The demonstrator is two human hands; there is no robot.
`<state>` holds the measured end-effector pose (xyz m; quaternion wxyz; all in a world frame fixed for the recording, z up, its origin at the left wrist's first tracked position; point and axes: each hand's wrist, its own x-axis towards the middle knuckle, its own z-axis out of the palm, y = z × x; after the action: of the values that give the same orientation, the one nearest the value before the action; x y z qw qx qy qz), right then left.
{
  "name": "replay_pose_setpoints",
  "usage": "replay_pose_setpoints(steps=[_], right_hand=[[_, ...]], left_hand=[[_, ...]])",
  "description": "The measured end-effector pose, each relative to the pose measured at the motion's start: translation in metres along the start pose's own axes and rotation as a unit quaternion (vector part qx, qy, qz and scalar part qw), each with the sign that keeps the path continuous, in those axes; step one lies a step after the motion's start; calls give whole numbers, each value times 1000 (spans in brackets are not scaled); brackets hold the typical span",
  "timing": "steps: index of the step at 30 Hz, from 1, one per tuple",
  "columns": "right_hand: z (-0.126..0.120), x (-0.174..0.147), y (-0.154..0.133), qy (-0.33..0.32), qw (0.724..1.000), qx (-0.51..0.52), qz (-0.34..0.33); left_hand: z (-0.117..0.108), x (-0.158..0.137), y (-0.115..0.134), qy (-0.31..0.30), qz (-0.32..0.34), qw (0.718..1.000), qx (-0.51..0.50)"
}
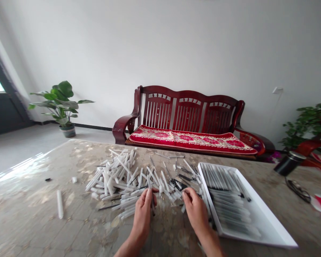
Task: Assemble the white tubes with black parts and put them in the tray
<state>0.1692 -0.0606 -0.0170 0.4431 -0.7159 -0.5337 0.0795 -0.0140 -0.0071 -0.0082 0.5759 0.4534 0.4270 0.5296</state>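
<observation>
My left hand (143, 206) is closed around a slim grey, pen-like stick (152, 207), held upright between thumb and fingers. To its right, my right hand (194, 207) has thumb and fingers pinched together; whether anything small is between them is hidden. Just beyond that hand lie small black pieces (178, 184) among loose sticks. A large heap of whitish, translucent tubes (117, 173) spreads over the table in front of and left of my left hand. Beside my right forearm stands a shallow white box (267, 210) with rows of similar translucent sticks with dark ends (221, 176).
A single white tube (60, 204), a white bit (74, 180) and a black bit (47, 179) lie on the patterned tabletop (77, 232) at left. Right of the box are a black cylinder (289, 163) and a dark cable (296, 189). A wooden bench (188, 110) stands behind the table.
</observation>
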Motion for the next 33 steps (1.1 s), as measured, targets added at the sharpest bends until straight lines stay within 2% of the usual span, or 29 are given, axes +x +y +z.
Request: replay_pose_setpoints(steps=[5,9,11,16,24,26,28,31,33], right_hand=[[-4,-2,-9,-51,982,-156,-94],[4,-4,-24,-96,959,-239,-121],[7,-4,-29,-113,951,-261,-120],[10,-5,-32,-123,940,-293,-123],[20,-6,-33,-126,936,-301,-131],[23,-7,-31,-111,944,-284,-128],[25,-7,-25,-88,963,-230,-113],[26,-6,-14,-37,995,-56,-70],[25,-3,-10,-8,996,79,-34]], left_hand=[[-1,0,-6,-25,40,995,92],[-2,0,-17,-48,121,973,192],[-3,1,-19,-59,131,957,251],[-5,1,-16,-81,107,925,356],[-5,-2,-16,-102,148,904,388],[-7,-1,-16,-96,158,903,389],[-8,-1,-15,-88,167,902,389],[-8,0,-15,-76,175,900,392],[-7,0,-15,-72,179,898,396]])
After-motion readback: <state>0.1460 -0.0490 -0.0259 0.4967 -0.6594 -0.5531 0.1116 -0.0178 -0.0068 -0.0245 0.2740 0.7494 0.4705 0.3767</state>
